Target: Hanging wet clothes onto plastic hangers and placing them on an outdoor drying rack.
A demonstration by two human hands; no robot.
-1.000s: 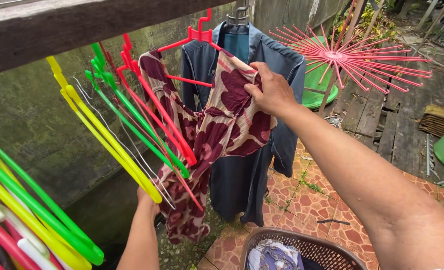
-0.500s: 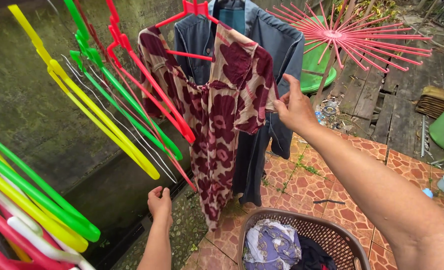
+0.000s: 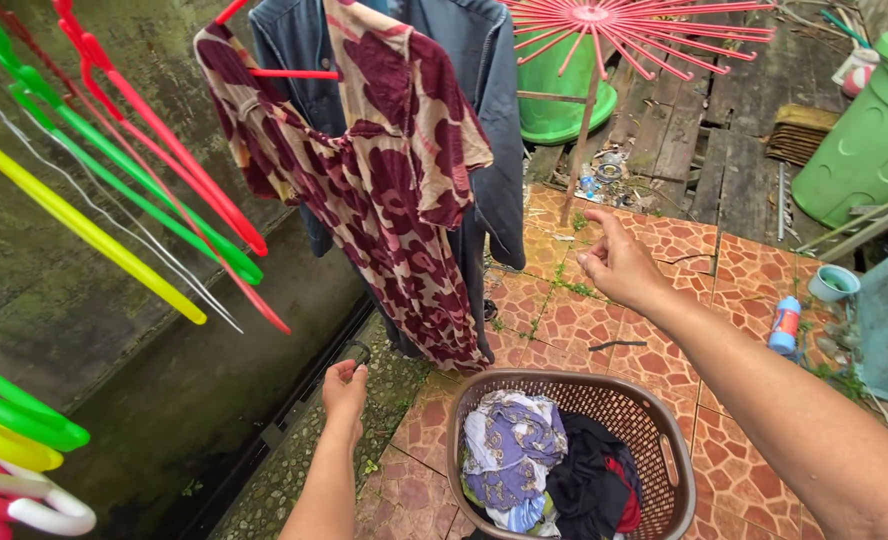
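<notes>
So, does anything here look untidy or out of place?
Yes: the patterned dress hangs unevenly on its red hanger, one shoulder lower. Small litter lies on the planks beside the pink drying rack's pole.

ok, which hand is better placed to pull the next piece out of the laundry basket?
Probably left. The left hand hangs empty, low beside the basket rim, near the purple cloth. The right hand is empty too, but higher up.
</notes>
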